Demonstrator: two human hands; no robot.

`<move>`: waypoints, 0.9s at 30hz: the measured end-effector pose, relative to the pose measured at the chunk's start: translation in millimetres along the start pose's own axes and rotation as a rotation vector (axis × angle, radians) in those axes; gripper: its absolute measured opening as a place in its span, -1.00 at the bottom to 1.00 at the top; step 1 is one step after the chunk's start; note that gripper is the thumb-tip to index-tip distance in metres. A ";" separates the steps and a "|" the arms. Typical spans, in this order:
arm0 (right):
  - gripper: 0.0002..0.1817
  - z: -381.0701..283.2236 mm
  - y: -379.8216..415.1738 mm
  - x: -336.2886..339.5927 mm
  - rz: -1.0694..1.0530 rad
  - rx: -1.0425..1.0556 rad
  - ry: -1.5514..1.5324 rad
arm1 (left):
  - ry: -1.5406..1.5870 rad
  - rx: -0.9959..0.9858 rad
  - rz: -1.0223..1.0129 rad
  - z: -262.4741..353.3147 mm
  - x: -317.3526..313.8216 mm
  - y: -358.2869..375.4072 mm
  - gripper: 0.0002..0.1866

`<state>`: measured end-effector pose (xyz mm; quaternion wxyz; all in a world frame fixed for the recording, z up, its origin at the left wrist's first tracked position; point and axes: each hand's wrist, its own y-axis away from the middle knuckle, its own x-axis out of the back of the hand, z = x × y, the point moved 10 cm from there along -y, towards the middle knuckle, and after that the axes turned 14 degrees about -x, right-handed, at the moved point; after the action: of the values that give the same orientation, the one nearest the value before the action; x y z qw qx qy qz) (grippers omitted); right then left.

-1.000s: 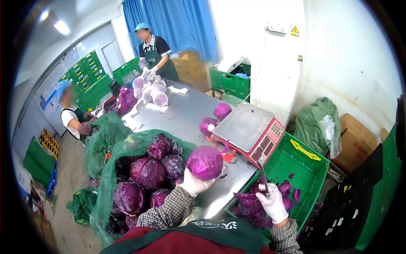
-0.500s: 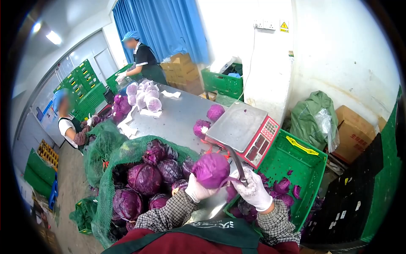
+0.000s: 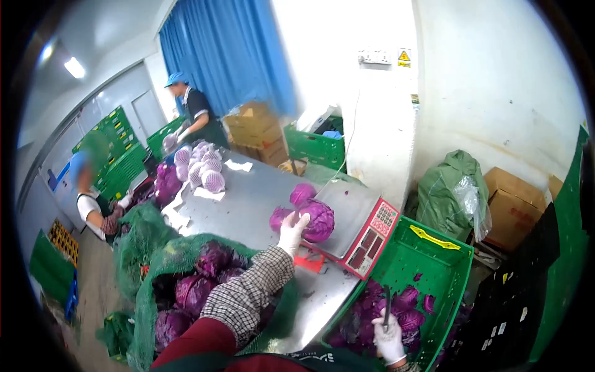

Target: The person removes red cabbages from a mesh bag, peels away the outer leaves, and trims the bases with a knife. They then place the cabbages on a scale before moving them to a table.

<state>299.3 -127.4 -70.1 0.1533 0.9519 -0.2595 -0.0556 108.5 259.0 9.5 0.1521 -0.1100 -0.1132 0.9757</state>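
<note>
My left hand [image 3: 291, 234] in a white glove reaches across the steel table and is closed on a trimmed purple cabbage [image 3: 320, 222], held at the near left edge of the scale [image 3: 350, 214]. Two more trimmed cabbages [image 3: 302, 193] lie just behind it. In my right hand [image 3: 388, 341], also gloved, is a knife [image 3: 387, 305] with its dark blade pointing up. That hand is low over the green crate [image 3: 427, 260], where loose purple leaves [image 3: 406, 301] are piled.
A green mesh sack [image 3: 145, 304] full of purple cabbages stands at my left. Net-wrapped cabbages [image 3: 204, 170] and white sleeves sit farther along the table [image 3: 248, 198]. Two co-workers [image 3: 198, 111] stand at its far end and left. A green bag [image 3: 449, 192] and carton [image 3: 514, 198] are beyond the crate.
My left hand has carried the cabbage forward from in front of me to the scale's edge. My right hand, with the knife, has dropped away from the cabbage toward the crate.
</note>
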 end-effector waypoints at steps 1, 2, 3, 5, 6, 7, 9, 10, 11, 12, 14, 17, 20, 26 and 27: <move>-0.55 15.8 -3.4 -13.3 -0.032 0.049 -0.012 | -0.131 -0.057 0.039 -5.6 0.4 -13.7 -0.13; -0.49 33.1 -5.3 -26.0 -0.065 0.093 -0.021 | -0.260 -0.112 0.081 -12.8 0.9 -22.8 -0.12; -0.51 27.9 1.4 -39.1 -0.102 0.057 -0.165 | -0.387 -0.055 0.091 11.5 -16.3 -11.4 -0.05; -0.52 20.9 16.2 -62.8 -0.146 0.036 -0.302 | -0.380 -0.029 0.085 8.5 -18.4 -14.4 -0.02; -0.53 30.7 16.5 -70.9 -0.140 -0.030 -0.258 | -0.379 -0.014 0.090 7.3 -14.5 -14.5 -0.01; -0.53 42.3 16.8 -79.5 -0.178 -0.018 -0.212 | -0.332 0.027 0.047 5.5 -14.2 -16.2 -0.02; -0.56 50.2 25.0 -95.6 -0.271 -0.231 -0.338 | -0.235 0.103 -0.023 10.1 -8.9 -21.4 -0.03; -0.55 56.4 26.6 -104.0 -0.328 -0.298 -0.343 | -0.182 0.138 -0.057 10.3 -3.9 -20.8 -0.04; -0.55 62.3 27.5 -110.9 -0.383 -0.363 -0.346 | -0.192 0.047 -0.103 -0.9 13.5 -36.6 -0.05; -0.55 68.4 28.1 -116.7 -0.436 -0.426 -0.344 | -0.183 0.069 -0.081 18.1 9.0 -31.8 -0.08; -0.57 80.0 22.6 -127.7 -0.505 -0.428 -0.314 | -0.106 0.055 -0.160 43.0 -2.8 -28.1 -0.12; -0.62 76.9 19.9 -132.5 -0.523 -0.364 -0.283 | -0.134 0.012 -0.255 43.5 -4.0 -32.6 -0.16; -0.67 -23.1 45.6 -127.4 -0.461 0.493 0.450 | -0.218 -0.021 -0.275 28.9 6.6 -39.5 -0.18; -0.76 -21.3 40.6 -124.2 -0.437 0.358 0.425 | -0.227 -0.028 -0.270 43.9 -2.2 -33.0 -0.17; -0.76 -1.0 32.5 -123.9 -0.470 0.202 0.330 | -0.241 -0.037 -0.259 44.4 0.0 -34.2 -0.18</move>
<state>177.5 -90.4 -55.4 0.0807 0.9925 -0.0081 0.0919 106.7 282.4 60.4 0.2599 0.0203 -0.1618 0.9518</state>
